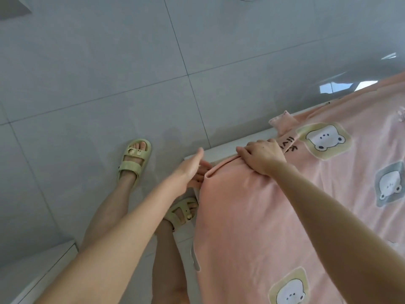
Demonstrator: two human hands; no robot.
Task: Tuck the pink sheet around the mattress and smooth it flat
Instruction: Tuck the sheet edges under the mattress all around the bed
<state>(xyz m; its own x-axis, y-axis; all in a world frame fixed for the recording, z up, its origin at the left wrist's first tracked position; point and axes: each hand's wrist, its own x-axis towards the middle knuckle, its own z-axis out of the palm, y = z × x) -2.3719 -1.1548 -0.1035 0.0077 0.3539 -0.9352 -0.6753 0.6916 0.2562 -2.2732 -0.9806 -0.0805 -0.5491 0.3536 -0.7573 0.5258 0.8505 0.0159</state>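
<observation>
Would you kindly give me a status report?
Left hand open at sheet corner. Right hand pressing sheet. Mattress edge still bare.

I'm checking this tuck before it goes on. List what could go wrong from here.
1. The sheet is bunched in a fold at the mattress corner under the right hand; tucked like this, it may stay wrinkled.
2. A loose flap sticks out over the edge and may be left untucked.
3. The left hand has fingers behind the fold; pulling could drag the sheet off the corner.
</observation>
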